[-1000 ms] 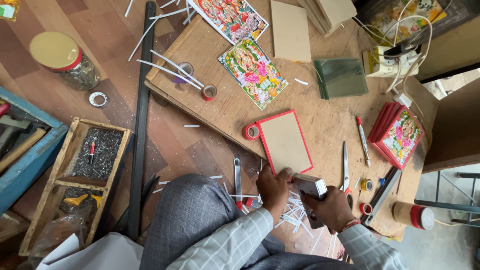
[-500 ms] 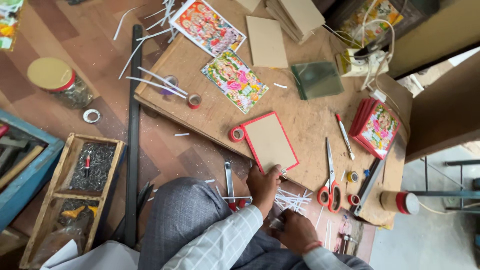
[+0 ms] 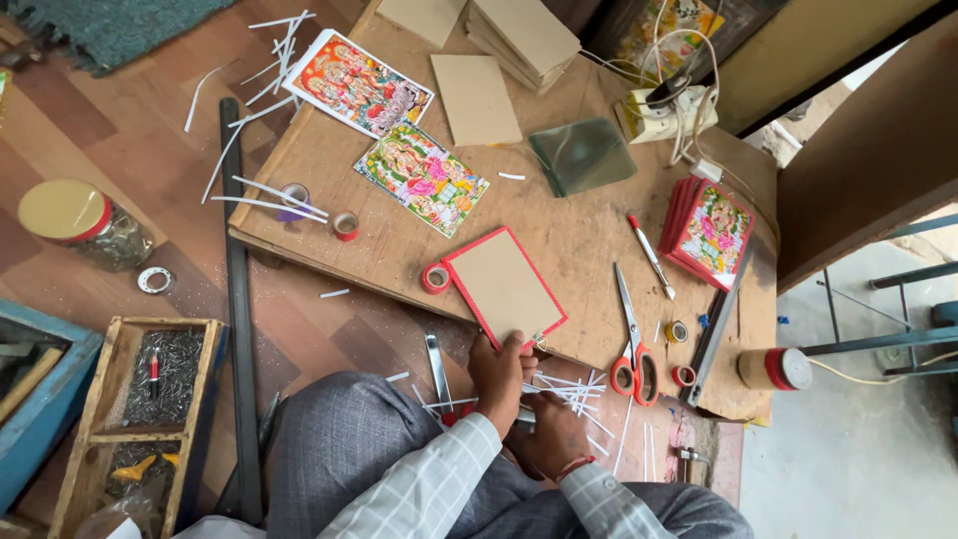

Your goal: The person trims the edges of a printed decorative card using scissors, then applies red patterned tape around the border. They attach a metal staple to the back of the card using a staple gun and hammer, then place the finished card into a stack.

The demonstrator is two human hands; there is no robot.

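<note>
A brown board with a red taped border [image 3: 504,284] lies near the front edge of the low wooden table [image 3: 559,240]. My left hand [image 3: 498,372] grips its near corner, fingers on top of the board. A roll of red tape [image 3: 435,277] touches the board's left corner. My right hand [image 3: 552,434] is lower, below the table edge over my lap, curled among white paper strips [image 3: 574,384]; what it holds is hidden. Red-handled scissors [image 3: 632,344] lie just right of the board.
Two colourful prints [image 3: 421,178] [image 3: 359,84], plain boards [image 3: 477,98], a glass pane [image 3: 582,155], a pen [image 3: 651,256], a stack of red-edged pictures [image 3: 707,232] and small tape rolls lie on the table. On the floor are a lidded jar [image 3: 75,222], a wooden box of nails [image 3: 150,384] and a black bar [image 3: 238,299].
My right hand has dropped from the table's front edge down toward my lap. My left hand has stayed at the board's near corner. The view has moved closer.
</note>
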